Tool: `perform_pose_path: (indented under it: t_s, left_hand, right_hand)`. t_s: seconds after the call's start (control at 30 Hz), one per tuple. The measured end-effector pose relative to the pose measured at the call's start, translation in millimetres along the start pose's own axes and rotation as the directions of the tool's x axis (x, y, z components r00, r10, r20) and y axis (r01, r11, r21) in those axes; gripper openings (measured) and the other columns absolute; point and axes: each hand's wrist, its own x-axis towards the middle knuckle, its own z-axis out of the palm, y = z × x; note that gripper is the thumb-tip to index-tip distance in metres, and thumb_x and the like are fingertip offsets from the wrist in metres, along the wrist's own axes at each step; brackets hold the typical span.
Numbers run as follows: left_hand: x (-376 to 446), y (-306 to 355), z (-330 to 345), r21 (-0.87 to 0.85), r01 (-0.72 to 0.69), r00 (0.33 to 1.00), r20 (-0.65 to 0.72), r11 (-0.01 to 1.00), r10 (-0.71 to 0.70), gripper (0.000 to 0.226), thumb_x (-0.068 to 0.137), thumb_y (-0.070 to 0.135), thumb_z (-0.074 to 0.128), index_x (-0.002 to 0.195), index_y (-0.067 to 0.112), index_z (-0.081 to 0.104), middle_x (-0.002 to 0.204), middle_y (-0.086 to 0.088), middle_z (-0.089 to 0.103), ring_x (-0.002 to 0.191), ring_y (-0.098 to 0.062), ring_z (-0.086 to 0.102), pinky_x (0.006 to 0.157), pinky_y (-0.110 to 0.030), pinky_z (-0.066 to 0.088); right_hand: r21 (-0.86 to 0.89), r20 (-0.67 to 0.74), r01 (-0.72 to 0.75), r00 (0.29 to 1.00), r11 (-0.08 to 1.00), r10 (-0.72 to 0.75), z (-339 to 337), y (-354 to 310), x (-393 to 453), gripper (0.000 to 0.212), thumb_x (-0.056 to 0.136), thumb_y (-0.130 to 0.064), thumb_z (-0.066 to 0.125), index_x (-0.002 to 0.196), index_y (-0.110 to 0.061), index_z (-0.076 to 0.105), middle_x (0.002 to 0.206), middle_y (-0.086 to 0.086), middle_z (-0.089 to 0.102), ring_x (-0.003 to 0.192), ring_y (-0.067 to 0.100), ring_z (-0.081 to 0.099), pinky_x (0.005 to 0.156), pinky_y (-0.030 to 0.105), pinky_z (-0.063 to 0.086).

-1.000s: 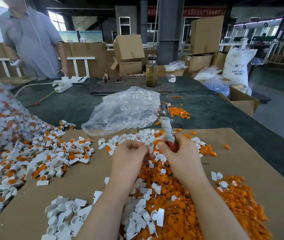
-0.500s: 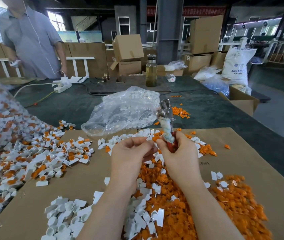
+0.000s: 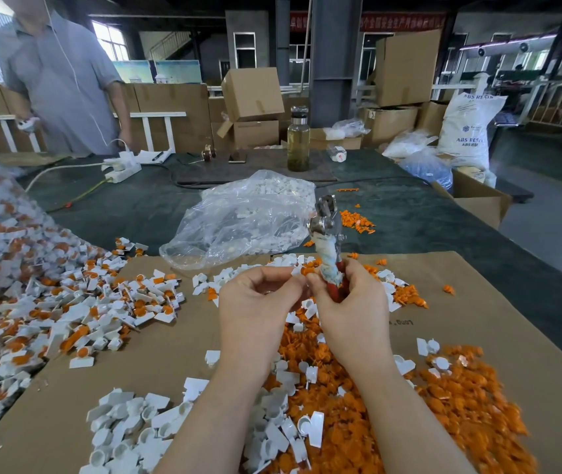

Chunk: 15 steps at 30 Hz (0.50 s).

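Observation:
My right hand grips a pair of pliers by its cloth-wrapped red handles, with the metal jaws pointing up. My left hand pinches a small white plastic piece at its fingertips, right beside an orange insert and my right thumb. Under both hands lies a heap of orange inserts mixed with white caps on a sheet of brown cardboard. To the left spreads a pile of assembled white-and-orange pieces.
A clear plastic bag with white parts lies beyond the cardboard. A large bag of pieces fills the far left. A person stands at the back left by a power strip. A glass bottle and cardboard boxes stand behind.
Both hands have lifted slightly off the pile and closed in together. My left fingertips now bring a white piece up to the orange insert by my right thumb.

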Motion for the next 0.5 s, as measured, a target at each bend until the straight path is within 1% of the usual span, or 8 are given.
perform_pose_path:
  t_s: [0.17,0.23,0.3,0.37,0.43,0.5]
  left_hand:
    - [0.2,0.7,-0.5,0.114,-0.029,0.999,-0.028,0.993,0.032,0.009,0.078,0.010,0.081,0.080,0.018,0.076,0.071,0.002,0.075,0.069,-0.013,0.073,0.066,-0.020,0.059]
    - [0.9,0.6,-1.1,0.156,-0.044,0.999,-0.024,0.987,0.048,0.009,0.078,0.012,0.081,0.080,0.020,0.077,0.072,0.004,0.075,0.071,-0.011,0.072,0.068,-0.021,0.059]
    - [1.0,0.3,-1.6,0.184,-0.052,0.998,-0.017,0.982,0.056,0.009,0.078,0.013,0.081,0.080,0.020,0.077,0.073,0.005,0.075,0.072,-0.011,0.072,0.068,-0.021,0.059]
    - [0.6,0.2,-1.4,0.208,-0.070,0.997,-0.009,0.976,0.074,0.010,0.079,0.012,0.081,0.080,0.021,0.077,0.073,0.005,0.075,0.071,-0.011,0.072,0.066,-0.019,0.058]
    - [0.5,-0.2,-0.5,0.208,-0.081,0.996,-0.010,0.975,0.085,0.010,0.079,0.012,0.081,0.080,0.021,0.077,0.073,0.007,0.075,0.069,-0.008,0.071,0.063,-0.015,0.056]
    - [0.3,-0.6,0.4,0.199,-0.081,0.996,-0.026,0.977,0.088,0.010,0.079,0.013,0.081,0.080,0.022,0.076,0.071,0.008,0.074,0.064,-0.002,0.069,0.059,-0.011,0.052]
  right_hand:
    - [-0.007,0.019,-0.018,1.000,1.000,0.019,-0.8,-0.2,0.4,0.013,0.088,-0.033,0.071,0.092,-0.024,0.063,0.069,-0.014,0.063,0.070,-0.001,0.061,0.054,0.015,0.043]
    - [-0.004,0.019,-0.022,1.000,1.000,0.022,-1.1,0.3,0.6,0.013,0.087,-0.033,0.072,0.092,-0.023,0.064,0.068,-0.013,0.063,0.068,-0.001,0.061,0.052,0.013,0.041]
    - [-0.006,0.019,-0.021,1.000,1.000,0.022,-1.3,0.1,0.2,0.014,0.087,-0.032,0.072,0.092,-0.022,0.064,0.068,-0.012,0.064,0.068,-0.001,0.061,0.053,0.015,0.042]
    - [-0.011,0.021,-0.016,1.000,1.000,0.017,-1.3,-0.7,-0.2,0.013,0.087,-0.032,0.072,0.092,-0.023,0.064,0.071,-0.014,0.064,0.070,-0.002,0.061,0.056,0.017,0.046]
    - [-0.003,0.017,-0.008,1.000,1.000,0.008,-1.1,-1.4,0.1,0.011,0.087,-0.030,0.072,0.090,-0.024,0.063,0.070,-0.015,0.063,0.069,-0.003,0.061,0.054,0.013,0.044]
    - [0.016,0.030,-0.004,1.000,1.000,0.004,-1.1,-1.6,1.2,0.010,0.088,-0.030,0.072,0.089,-0.025,0.063,0.070,-0.014,0.063,0.070,-0.002,0.061,0.054,0.013,0.044]
